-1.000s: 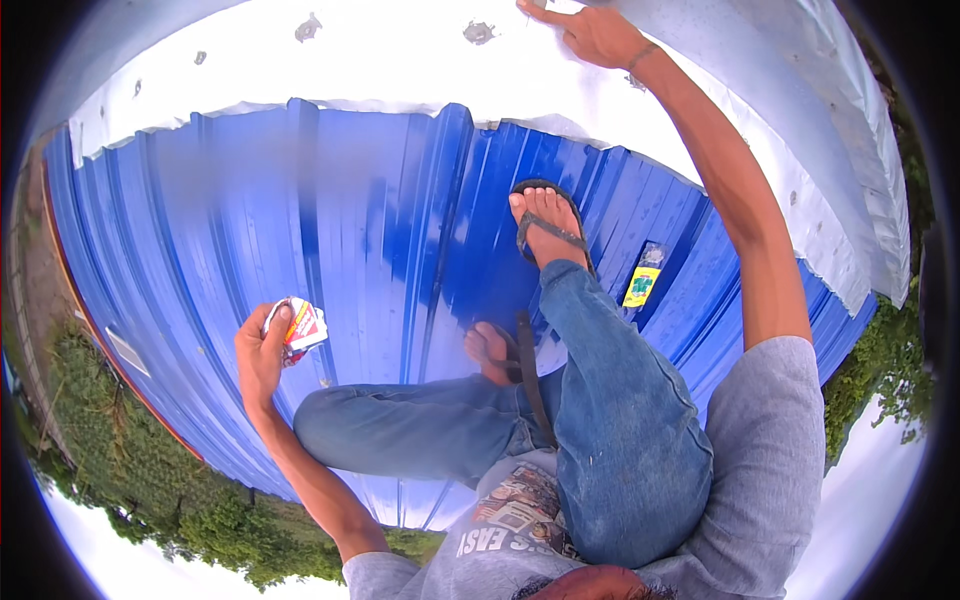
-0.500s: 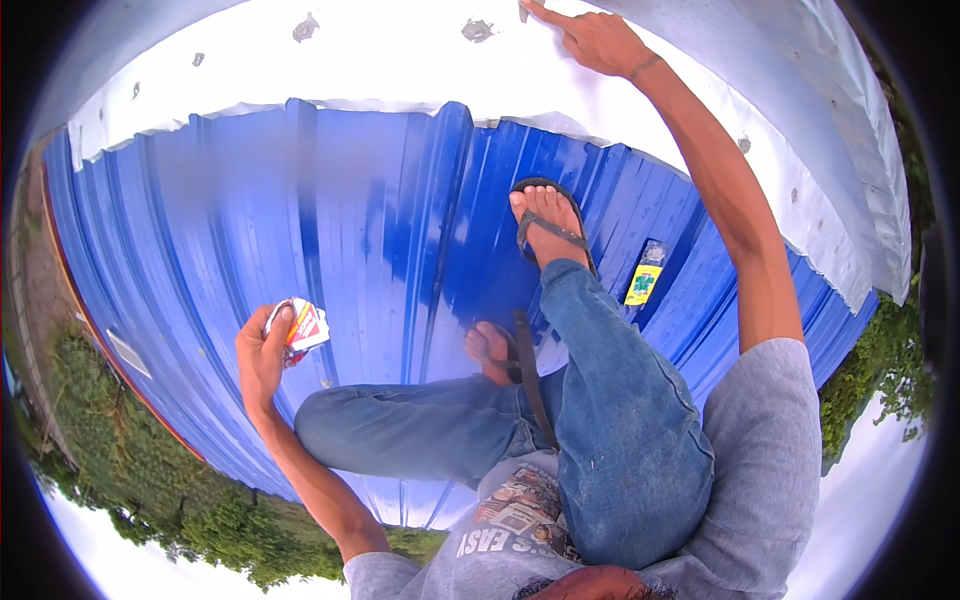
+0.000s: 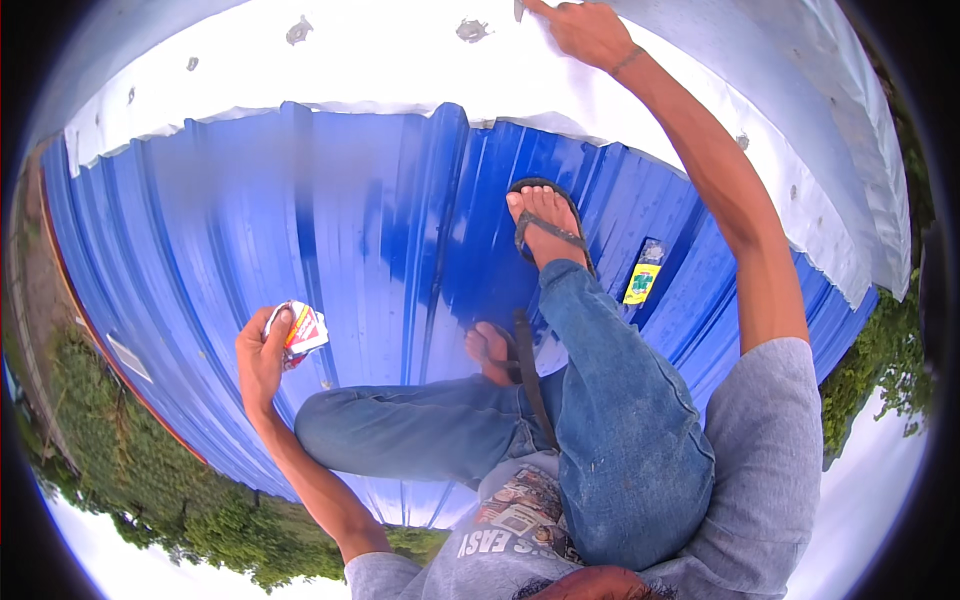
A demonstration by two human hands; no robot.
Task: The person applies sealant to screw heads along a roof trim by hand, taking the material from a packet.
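One view only, from the head. I note the left hand [image 3: 262, 352] closed around a small red-and-white packet [image 3: 303, 329] above the blue corrugated roof [image 3: 330, 240]. The right hand [image 3: 585, 30] presses, fingers loosely spread, on the white ridge sheet [image 3: 380, 60]. Several patched spots show there; remaining work I cannot judge.

Small red-and-white crumpled packet [image 3: 303, 331], upright over blue roofing

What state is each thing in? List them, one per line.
Left hand: closed around a small red and white packet.
Right hand: fingers pressed on the white roof sheet.
Blue roof sheet: glossy, ribbed.
Bottle: lying on the blue sheet.
Sandal: on the foot.
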